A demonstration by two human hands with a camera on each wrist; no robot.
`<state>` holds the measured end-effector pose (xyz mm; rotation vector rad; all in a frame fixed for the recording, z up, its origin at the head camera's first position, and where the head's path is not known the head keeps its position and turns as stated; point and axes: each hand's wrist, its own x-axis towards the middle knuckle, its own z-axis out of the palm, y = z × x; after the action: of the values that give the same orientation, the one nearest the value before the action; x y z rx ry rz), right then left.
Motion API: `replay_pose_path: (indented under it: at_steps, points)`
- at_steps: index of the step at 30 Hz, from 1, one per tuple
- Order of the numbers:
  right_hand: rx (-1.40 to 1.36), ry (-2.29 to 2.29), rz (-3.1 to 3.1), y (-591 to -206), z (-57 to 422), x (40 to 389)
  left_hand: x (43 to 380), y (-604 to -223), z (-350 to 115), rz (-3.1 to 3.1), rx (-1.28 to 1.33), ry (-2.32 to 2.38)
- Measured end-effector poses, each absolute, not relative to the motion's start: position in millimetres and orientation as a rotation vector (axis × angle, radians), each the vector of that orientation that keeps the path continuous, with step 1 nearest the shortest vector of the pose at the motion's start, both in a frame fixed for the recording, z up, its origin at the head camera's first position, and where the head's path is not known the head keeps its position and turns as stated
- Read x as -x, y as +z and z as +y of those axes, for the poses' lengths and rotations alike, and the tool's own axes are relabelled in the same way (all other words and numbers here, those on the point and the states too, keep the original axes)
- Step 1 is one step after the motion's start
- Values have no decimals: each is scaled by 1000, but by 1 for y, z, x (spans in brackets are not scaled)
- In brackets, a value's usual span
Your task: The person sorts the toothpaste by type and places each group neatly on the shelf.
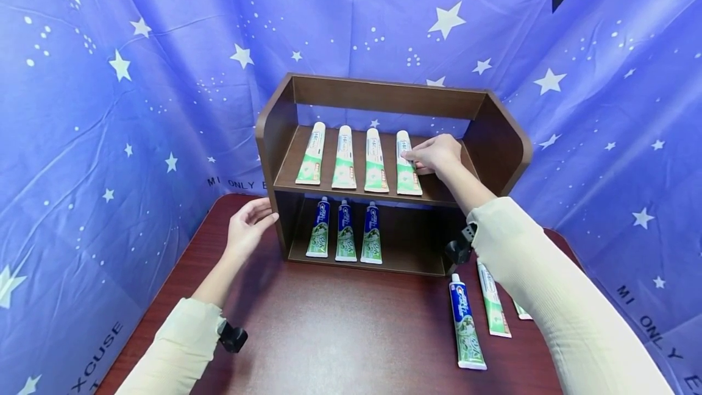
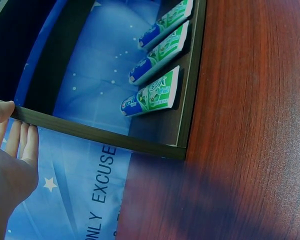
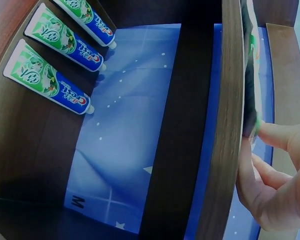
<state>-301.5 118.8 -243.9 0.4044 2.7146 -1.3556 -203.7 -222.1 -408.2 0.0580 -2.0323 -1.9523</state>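
Observation:
A brown two-tier shelf (image 1: 362,195) stands on the table. My right hand (image 1: 437,154) pinches the rightmost white-and-green toothpaste tube (image 1: 407,169) on the upper tier, thumb and fingers at its right edge. Beside it lie more white-and-green tubes: one (image 1: 375,166), another (image 1: 344,163) and a leftmost one (image 1: 312,157), caps toward the back. My left hand (image 1: 249,227) holds the front edge of the shelf's left side panel (image 2: 90,131), thumb on one side and fingers on the other. The right wrist view shows the right hand's tube edge-on.
Three blue-and-green toothpaste tubes (image 1: 346,233) lie on the lower tier's left half. On the table (image 1: 329,328) at right are a blue-and-green tube (image 1: 466,325) and a white-and-green tube (image 1: 493,303), with another partly behind the right sleeve. A starry blue curtain (image 1: 181,78) surrounds the table.

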Motion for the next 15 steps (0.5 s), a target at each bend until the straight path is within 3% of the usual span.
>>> replay_pose_path:
  at_steps: [15]
  points:
    - [-252, -1510, 2617, -244, 139, 281, 205, -410, -221, -2033, -64, -1947]
